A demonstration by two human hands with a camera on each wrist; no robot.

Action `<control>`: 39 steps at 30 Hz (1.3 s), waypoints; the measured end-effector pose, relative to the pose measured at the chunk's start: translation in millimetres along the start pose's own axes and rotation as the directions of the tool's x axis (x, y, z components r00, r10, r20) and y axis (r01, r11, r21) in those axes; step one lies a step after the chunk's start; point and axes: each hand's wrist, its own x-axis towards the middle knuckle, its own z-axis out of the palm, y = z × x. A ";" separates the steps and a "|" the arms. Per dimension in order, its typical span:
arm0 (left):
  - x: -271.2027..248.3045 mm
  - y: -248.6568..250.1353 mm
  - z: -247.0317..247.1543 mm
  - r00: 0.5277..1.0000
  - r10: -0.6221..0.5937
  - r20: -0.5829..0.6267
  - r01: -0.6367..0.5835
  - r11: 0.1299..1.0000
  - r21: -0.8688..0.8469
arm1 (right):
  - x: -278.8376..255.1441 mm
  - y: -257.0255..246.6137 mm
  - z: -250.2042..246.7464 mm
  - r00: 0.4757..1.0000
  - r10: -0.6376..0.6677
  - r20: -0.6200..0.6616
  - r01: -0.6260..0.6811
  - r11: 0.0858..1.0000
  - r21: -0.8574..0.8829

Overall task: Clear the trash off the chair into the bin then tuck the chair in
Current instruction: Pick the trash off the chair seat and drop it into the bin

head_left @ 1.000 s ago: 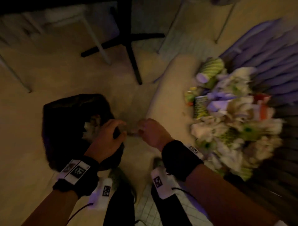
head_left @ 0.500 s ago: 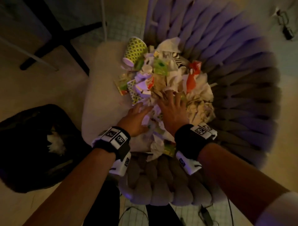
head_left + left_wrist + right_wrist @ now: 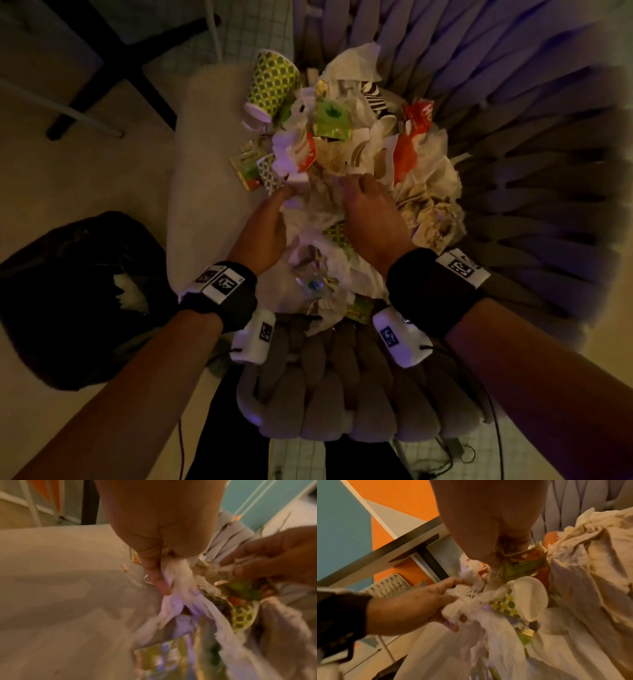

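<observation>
Off to my left the black bin sits on the floor just beside the chair, its mouth open toward me, so the carry should be short. My left hand has its fingers curled round a bunch of crumpled white napkins at the near left edge of the trash pile; I'd do well to gather more into that grip before lifting, since the paper is loose and light and likely to shed scraps onto the pale cushion. In the middle, a flattened green-dotted paper cup lies tangled in the napkins, worth trapping between both hands. My right hand presses down on the heap, fingers bent into wrappers and tissue, though how firm that hold is I cannot tell. I should squeeze both hands together, scoop from beneath, and leave the upright dotted cup and red wrapper farther back for another pass.
</observation>
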 end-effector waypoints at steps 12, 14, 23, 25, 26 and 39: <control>4.8 54.5 -3.4 0.847 -0.333 0.415 0.531 0.565 -0.631 | -24.1 -35.5 7.9 0.984 -0.162 -0.071 0.177 0.916 0.359; 2.1 52.1 -4.6 0.852 -0.361 0.379 0.523 0.541 -0.659 | -25.7 -37.1 12.9 0.979 -0.203 -0.024 0.196 0.902 0.384; -12.7 14.8 -14.9 0.890 -0.416 0.187 0.455 0.779 -0.431 | -3.3 -14.8 7.1 0.995 0.020 -0.093 -0.001 0.980 0.201; -16.9 7.9 -19.4 0.886 -0.442 0.139 0.461 0.812 -0.358 | 13.8 -14.0 6.1 0.999 0.023 -0.037 -0.020 0.997 0.078; -19.8 5.5 -22.7 0.888 -0.441 0.131 0.458 0.827 -0.326 | 22.2 -15.3 6.7 1.000 0.023 0.018 -0.024 0.999 0.028; 10.7 -31.6 -69.9 0.958 -0.246 -0.147 0.204 0.946 -0.252 | 44.4 -14.5 28.7 0.991 -0.004 0.133 0.032 0.978 -0.206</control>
